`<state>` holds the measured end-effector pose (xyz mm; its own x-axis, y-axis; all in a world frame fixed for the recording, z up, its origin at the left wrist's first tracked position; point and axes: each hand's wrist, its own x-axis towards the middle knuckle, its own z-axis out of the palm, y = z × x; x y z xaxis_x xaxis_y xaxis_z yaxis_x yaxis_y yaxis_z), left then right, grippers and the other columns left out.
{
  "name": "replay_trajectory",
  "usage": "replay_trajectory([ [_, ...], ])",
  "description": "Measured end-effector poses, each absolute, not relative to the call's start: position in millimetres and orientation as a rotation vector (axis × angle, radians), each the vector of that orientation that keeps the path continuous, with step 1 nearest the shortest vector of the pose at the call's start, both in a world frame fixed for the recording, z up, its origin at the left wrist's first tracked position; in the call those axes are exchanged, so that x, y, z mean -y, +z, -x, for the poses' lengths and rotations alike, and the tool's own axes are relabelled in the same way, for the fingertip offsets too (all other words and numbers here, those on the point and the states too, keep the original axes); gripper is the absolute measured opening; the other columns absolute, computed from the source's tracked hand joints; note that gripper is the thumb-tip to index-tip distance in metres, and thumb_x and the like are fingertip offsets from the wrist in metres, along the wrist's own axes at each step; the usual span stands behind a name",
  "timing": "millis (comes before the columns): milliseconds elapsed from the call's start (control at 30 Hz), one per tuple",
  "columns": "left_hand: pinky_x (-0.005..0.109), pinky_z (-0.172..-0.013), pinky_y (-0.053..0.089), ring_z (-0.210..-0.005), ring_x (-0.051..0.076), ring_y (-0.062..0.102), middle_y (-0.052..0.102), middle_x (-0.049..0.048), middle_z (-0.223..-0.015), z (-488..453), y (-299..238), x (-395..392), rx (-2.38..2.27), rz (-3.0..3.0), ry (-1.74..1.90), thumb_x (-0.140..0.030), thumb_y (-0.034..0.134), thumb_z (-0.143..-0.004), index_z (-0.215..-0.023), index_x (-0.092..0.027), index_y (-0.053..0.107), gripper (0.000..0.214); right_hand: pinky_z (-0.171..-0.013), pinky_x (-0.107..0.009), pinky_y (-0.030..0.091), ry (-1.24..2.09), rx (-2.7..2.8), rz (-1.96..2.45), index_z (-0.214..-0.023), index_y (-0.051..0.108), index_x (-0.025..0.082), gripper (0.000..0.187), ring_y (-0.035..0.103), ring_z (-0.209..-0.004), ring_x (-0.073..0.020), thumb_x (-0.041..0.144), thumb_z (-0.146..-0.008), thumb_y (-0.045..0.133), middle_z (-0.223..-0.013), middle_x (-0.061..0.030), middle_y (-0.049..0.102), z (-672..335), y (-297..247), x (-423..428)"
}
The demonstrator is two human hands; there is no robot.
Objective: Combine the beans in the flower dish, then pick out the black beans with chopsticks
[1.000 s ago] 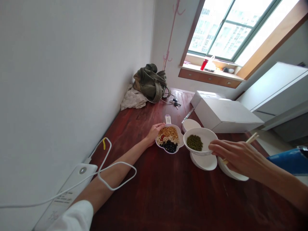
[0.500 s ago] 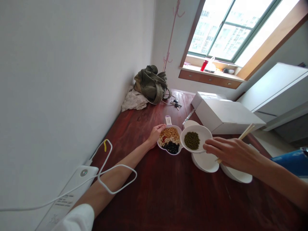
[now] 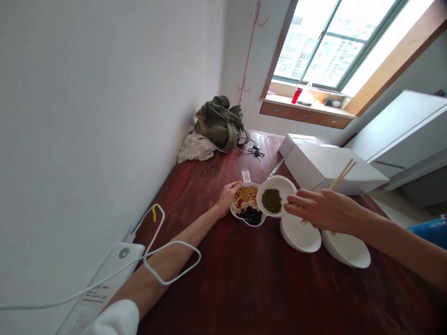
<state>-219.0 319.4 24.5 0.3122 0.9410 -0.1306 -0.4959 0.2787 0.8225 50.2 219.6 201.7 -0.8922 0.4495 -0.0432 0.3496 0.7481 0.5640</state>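
My left hand [image 3: 228, 194] rests closed on the left rim of a flower-shaped white dish [image 3: 246, 219] holding yellow beans, pale nuts, red bits and black beans. My right hand [image 3: 323, 210] grips the rim of a white bowl of green mung beans [image 3: 274, 197], lifted and tilted over the dish's right edge. The same hand also holds a pair of wooden chopsticks [image 3: 342, 174] that point up and away. Two empty white bowls [image 3: 300, 235] [image 3: 349, 250] sit on the dark red table [image 3: 244, 284] under my right arm.
A white box [image 3: 331, 167] lies behind the bowls, an olive bag [image 3: 221, 123] and keys [image 3: 256, 150] at the far end. A white device [image 3: 104, 274] with a looping cable [image 3: 171, 258] lies by my left forearm, along the wall. A small white labelled container [image 3: 246, 175] stands behind the dish.
My right hand has carried the green-bean bowl up and left, from above the empty bowls to over the edge of the mixed dish, tilting it more. My left hand has stayed put.
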Motion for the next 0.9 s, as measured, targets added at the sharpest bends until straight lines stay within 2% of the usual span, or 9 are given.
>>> replay_trajectory([
  [167,0.039,-0.085,0.059,-0.087,0.027,0.078,0.084,0.0091,-0.089,219.2,25.5,-318.0,-0.706,-0.79,1.073,-0.057,0.093,-0.076,-0.093,-0.017,0.08,0.046,-0.061,-0.034,0.033,0.898,-2.736,-0.583,-0.113,0.063,0.024,0.034,0.062,-0.089,-0.022,0.009,-0.085,0.075,-0.105,-0.0032,0.072,-54.0,199.8,-222.6],
  [300,0.039,-0.086,0.059,-0.087,0.028,0.079,0.083,0.0096,-0.087,219.0,26.8,-316.6,-0.709,-0.814,1.059,-0.056,0.092,-0.077,-0.092,-0.016,0.081,0.044,-0.059,-0.034,0.03,0.892,-2.707,-0.501,-0.106,0.062,0.023,0.026,0.062,-0.086,-0.021,0.005,-0.089,0.069,-0.1,-0.0024,0.069,-55.8,205.1,-228.6],
  [467,0.041,-0.087,0.06,-0.087,0.028,0.08,0.084,0.011,-0.089,219.5,27.3,-317.5,-0.706,-0.824,1.028,-0.057,0.093,-0.077,-0.096,-0.015,0.083,0.047,-0.057,-0.033,0.027,0.831,-2.714,-0.365,-0.104,0.061,0.023,0.019,0.062,-0.083,-0.0195,0.012,-0.094,0.071,-0.095,-0.0016,0.068,-56.6,211.9,-236.8],
  [900,0.042,-0.089,0.061,-0.087,0.028,0.08,0.085,0.0124,-0.092,216.4,25.3,-319.2,-0.723,-0.829,1.033,-0.059,0.093,-0.076,-0.097,-0.014,0.084,0.05,-0.058,-0.035,0.03,0.837,-2.626,-0.35,-0.108,0.063,0.024,0.024,0.065,-0.089,-0.0207,0.032,-0.094,0.081,-0.098,-0.0016,0.069,-52.4,210.3,-240.1],
])
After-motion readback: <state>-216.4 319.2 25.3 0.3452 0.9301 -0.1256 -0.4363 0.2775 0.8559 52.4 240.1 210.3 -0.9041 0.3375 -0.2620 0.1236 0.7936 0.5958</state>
